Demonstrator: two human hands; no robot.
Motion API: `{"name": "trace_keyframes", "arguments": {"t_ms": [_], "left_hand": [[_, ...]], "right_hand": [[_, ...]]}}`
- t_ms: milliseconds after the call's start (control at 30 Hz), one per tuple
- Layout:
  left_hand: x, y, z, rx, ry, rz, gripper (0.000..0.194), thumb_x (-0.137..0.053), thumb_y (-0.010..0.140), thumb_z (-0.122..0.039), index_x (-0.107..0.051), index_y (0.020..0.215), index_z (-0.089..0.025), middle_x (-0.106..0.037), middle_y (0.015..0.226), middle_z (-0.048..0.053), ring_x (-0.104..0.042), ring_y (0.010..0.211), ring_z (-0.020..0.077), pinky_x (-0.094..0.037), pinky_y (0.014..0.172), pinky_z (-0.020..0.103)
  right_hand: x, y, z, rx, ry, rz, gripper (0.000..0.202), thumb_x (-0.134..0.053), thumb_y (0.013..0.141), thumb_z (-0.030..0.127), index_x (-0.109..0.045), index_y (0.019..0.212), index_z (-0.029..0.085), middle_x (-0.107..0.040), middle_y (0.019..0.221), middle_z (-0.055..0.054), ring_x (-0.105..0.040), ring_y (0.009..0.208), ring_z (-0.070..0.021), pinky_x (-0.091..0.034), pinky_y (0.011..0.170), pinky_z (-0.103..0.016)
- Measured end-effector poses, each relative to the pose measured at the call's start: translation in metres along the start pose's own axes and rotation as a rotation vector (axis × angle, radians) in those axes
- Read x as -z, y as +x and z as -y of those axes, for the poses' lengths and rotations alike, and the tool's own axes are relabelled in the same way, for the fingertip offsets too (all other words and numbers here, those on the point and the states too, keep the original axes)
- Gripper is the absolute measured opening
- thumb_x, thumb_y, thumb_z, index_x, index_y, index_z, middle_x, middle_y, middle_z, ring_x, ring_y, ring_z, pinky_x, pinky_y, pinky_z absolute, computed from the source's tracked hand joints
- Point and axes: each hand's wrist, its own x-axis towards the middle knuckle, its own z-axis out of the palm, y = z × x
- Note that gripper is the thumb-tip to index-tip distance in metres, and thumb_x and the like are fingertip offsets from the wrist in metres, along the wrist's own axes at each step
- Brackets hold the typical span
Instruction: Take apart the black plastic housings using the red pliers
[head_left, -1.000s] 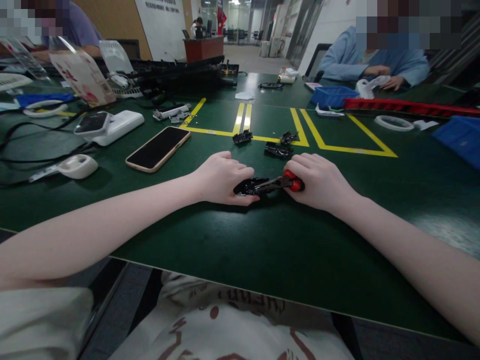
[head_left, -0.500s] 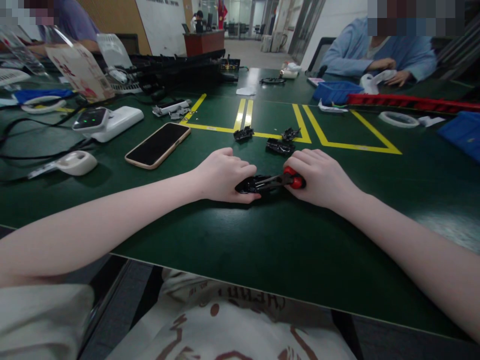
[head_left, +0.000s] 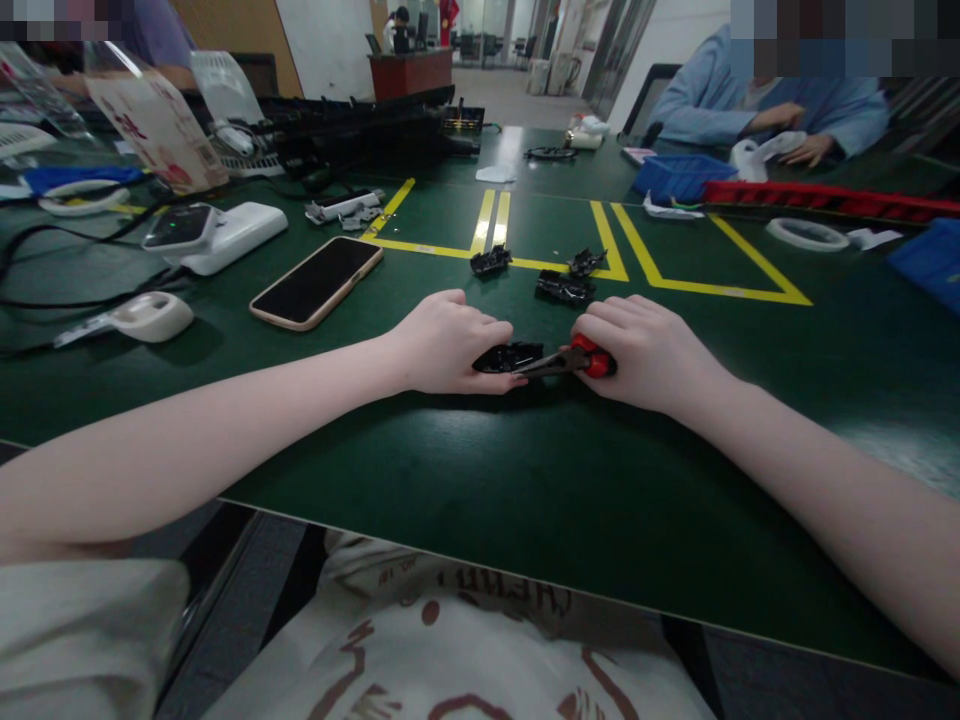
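Between thumb and fingers, my left hand (head_left: 457, 345) grips a small black plastic part (head_left: 514, 356) just above the green table. My right hand (head_left: 637, 350) is closed around the red handles of a pair of pliers (head_left: 559, 362). The pliers' long jaws point left and their tips meet the near edge of the black part, by my left thumb; whether they pinch it I cannot tell. Beyond my hands lie three loose black plastic pieces: one (head_left: 491, 261) by the yellow tape, another (head_left: 587, 262) to its right, and a longer one (head_left: 564, 287) nearer me.
A phone (head_left: 319, 283) lies left of my hands, with a tape roll (head_left: 154, 316) and a white device (head_left: 240, 238) further left. Blue bins (head_left: 679, 178) and a red strip (head_left: 832, 200) are at the right. Across the table, a person in blue sleeves (head_left: 694, 105) handles something white.
The pliers' jaws have shifted from lying along the top of the black part to its near edge. My right hand has moved slightly right, and the whole view has tilted a little.
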Motion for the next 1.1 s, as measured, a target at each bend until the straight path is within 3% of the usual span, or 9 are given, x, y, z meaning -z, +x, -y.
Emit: {"name": "trace_keyframes", "arguments": {"t_ms": [333,600,1100], "left_hand": [[0.0004,-0.0001,-0.0006,-0.016,-0.003,-0.023,0.048,-0.046,0.092,-0.06,-0.063,0.08,-0.017,-0.066,0.065,0.001,-0.059,0.056,0.0166,-0.041,0.066,0.032],[0.0032,-0.0003,-0.0034,-0.051,0.061,-0.043,0.048,-0.047,0.09,-0.06,-0.064,0.079,-0.016,-0.067,0.065,0.002,-0.062,0.057,0.0182,-0.043,0.065,0.032],[0.0051,0.0013,-0.0022,-0.049,0.036,0.036,0.049,-0.046,0.092,-0.06,-0.064,0.086,-0.015,-0.068,0.069,0.004,-0.06,0.059,0.0188,-0.041,0.067,0.033]], "right_hand": [[-0.002,-0.0045,0.0035,-0.091,-0.046,-0.057,0.015,-0.053,0.085,0.031,-0.054,0.089,0.017,-0.061,0.09,-0.01,-0.053,0.082,-0.0228,-0.039,0.072,-0.034],[-0.0005,-0.002,0.0063,-0.12,-0.02,-0.006,0.015,-0.053,0.085,0.031,-0.055,0.09,0.017,-0.062,0.093,-0.01,-0.053,0.084,-0.0232,-0.04,0.074,-0.035],[0.0014,-0.0001,0.0059,-0.125,0.048,0.042,0.011,-0.054,0.081,0.028,-0.053,0.082,0.018,-0.061,0.083,-0.01,-0.051,0.077,-0.0222,-0.038,0.068,-0.034]]}}
